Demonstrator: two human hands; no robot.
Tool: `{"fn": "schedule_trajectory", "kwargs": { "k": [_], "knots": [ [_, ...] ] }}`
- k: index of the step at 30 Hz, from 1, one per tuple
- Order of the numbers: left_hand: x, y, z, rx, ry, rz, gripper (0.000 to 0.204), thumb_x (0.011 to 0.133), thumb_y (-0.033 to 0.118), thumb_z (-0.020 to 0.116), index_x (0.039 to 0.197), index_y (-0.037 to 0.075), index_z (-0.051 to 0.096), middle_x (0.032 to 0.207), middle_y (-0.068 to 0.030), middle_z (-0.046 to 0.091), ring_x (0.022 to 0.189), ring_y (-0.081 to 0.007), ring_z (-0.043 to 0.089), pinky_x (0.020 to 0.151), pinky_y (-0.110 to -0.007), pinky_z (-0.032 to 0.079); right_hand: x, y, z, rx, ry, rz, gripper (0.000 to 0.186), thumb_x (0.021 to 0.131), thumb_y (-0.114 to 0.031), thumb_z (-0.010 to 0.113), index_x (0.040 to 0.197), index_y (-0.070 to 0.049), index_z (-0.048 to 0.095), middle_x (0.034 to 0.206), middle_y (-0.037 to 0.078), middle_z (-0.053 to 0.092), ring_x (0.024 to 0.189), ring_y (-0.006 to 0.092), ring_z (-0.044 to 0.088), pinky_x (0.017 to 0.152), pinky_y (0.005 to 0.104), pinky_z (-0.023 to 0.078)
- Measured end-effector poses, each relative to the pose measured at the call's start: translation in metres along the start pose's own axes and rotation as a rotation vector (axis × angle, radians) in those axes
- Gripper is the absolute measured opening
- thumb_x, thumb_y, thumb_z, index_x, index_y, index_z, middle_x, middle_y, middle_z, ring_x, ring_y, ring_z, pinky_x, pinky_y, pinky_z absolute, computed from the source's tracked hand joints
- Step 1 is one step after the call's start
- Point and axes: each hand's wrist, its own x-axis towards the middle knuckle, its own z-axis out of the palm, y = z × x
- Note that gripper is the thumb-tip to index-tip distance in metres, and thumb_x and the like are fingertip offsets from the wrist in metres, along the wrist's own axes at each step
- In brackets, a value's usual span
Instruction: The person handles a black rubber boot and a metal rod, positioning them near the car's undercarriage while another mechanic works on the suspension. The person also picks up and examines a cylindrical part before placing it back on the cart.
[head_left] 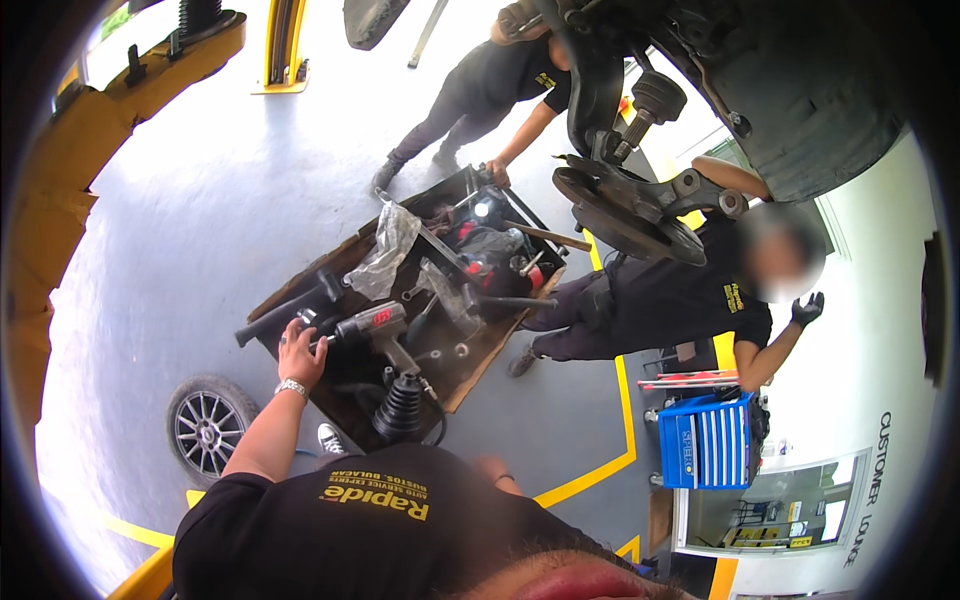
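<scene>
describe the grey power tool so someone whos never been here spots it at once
Find the wide, cluttered tray near the picture's centre. On its near side, just right of the person's left hand, lies a grey power tool. Its pistol shape and red patch distinguish it from the black ribbed rubber boot nearby.

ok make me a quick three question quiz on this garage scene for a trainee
1. Multiple choice: the front end of the grey power tool points toward
a) the person's left hand
b) the customer window
c) a co-worker's gloved hand

2. True or false: the spoked wheel is down on the floor.

3. What is the main colour of the rolling tool cabinet?

Key: 1. a; 2. true; 3. blue.
</scene>
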Motion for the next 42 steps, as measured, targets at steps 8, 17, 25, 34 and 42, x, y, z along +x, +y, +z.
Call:
{"fn": "schedule_trajectory", "kwargs": {
  "k": [8, 17, 25, 34, 42],
  "knots": [
    [0.001, 0.002, -0.003, -0.022, -0.051, -0.016, 0.039, 0.092, 0.04, 0.06, 0.112, 0.008, 0.069, 0.14, -0.0126, 0.048, 0.128, -0.0314, 0.05, 0.109, -0.044, 0.037, -0.021, -0.003, 0.025, 0.148, -0.025, 0.01, 0.023, 0.098, -0.021, 0.05, 0.098, -0.005, 0.066, 0.094, 0.014, 0.069, 0.081, 0.0304, 0.066, 0.075, 0.0432, 0.052],
    [0.001, 0.003, -0.005, -0.025, -0.074, -0.018, 0.037, 0.094, 0.041, 0.058, 0.111, 0.01, 0.07, 0.139, -0.0108, 0.049, 0.129, -0.0309, 0.048, 0.109, -0.045, 0.036, -0.008, 0.005, 0.05, 0.385, -0.116, 0.09, 0.021, 0.089, -0.018, 0.058, 0.105, -0.007, 0.068, 0.108, 0.015, 0.07, 0.092, 0.0369, 0.066, 0.081, 0.0456, 0.053],
    [-0.001, 0.003, -0.005, -0.026, -0.022, 0.02, 0.034, 0.095, 0.04, 0.057, 0.11, 0.011, 0.069, 0.136, -0.0137, 0.051, 0.13, -0.0351, 0.047, 0.109, -0.046, 0.036, 0.029, 0.018, 0.079, 0.074, -0.105, 0.003, 0.033, 0.095, -0.029, 0.05, 0.117, -0.01, 0.066, 0.123, 0.018, 0.065, 0.114, 0.0377, 0.06, 0.096, 0.0461, 0.048],
    [-0.004, 0.003, -0.011, -0.113, -0.039, -0.016, 0.031, 0.097, 0.035, 0.054, 0.105, 0.012, 0.071, 0.138, -0.014, 0.049, 0.132, -0.0353, 0.043, 0.111, -0.048, 0.034, 0.04, 0.032, 0.064, 0.143, -0.272, 0.04, 0.04, 0.1, -0.034, 0.045, 0.125, -0.01, 0.065, 0.132, 0.015, 0.062, 0.122, 0.0357, 0.057, 0.104, 0.0457, 0.044],
    [0.001, -0.006, 0.002, -0.04, -0.037, 0.038, 0.032, 0.099, 0.036, 0.052, 0.105, 0.011, 0.071, 0.137, -0.0133, 0.051, 0.132, -0.0341, 0.044, 0.11, -0.047, 0.033, -0.017, -0.031, -0.049, 0.49, -0.524, 0.001, 0.041, 0.101, -0.036, 0.046, 0.129, -0.012, 0.063, 0.144, 0.011, 0.054, 0.129, 0.0316, 0.052, 0.105, 0.0469, 0.044]
  ]
}}
